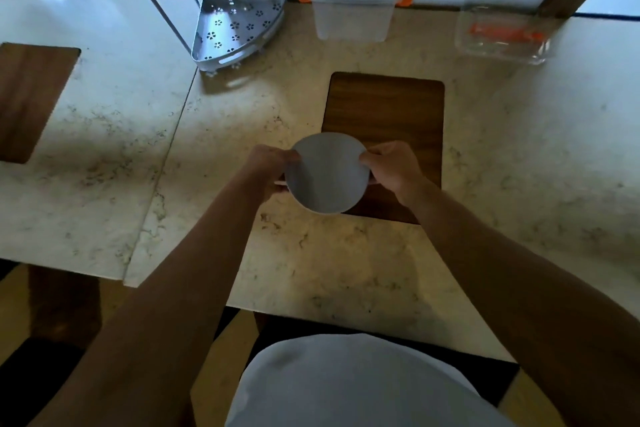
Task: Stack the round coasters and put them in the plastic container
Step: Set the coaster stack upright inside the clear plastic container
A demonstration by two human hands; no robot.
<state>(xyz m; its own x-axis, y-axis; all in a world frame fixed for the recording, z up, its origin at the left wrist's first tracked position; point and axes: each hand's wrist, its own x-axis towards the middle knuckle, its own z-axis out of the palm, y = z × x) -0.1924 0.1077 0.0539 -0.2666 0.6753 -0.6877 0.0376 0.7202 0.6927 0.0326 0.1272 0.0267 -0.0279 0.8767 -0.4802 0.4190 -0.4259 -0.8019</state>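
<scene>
A stack of round grey coasters (327, 173) is held between both hands above the near edge of a dark wooden inset (391, 107) in the marble table. My left hand (268, 166) pinches its left rim and my right hand (391, 165) pinches its right rim. How many coasters make up the stack I cannot tell; a white edge shows underneath. The clear plastic container (355, 10) with orange latches stands open at the far edge of the table, straight beyond the hands.
A white perforated corner shelf (239, 28) on metal legs stands at the back left. The container's clear lid (502, 36) with orange trim lies at the back right. Another wooden inset (31, 97) is at the far left. The table's near edge runs below my arms.
</scene>
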